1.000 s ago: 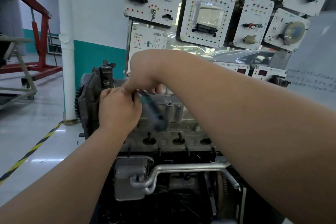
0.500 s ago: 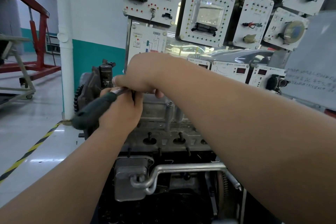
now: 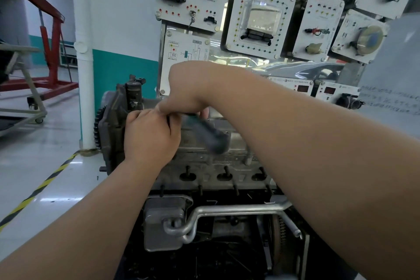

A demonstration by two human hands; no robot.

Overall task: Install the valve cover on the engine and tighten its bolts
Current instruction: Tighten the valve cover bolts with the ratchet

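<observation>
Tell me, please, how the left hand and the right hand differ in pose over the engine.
The left hand sits lower, at the left end of the engine; the right hand is above and behind it. The right hand's fingers pinch the end of the blurred dark-handled tool; what the left hand's curled fingers hold is hidden. Both are bare, with fingers curled, and meet at the tool.

I see an automotive training workshop: a grey metal engine [image 3: 204, 161], white component display panels [image 3: 261, 18], a red steel hoist [image 3: 52, 59].
</observation>
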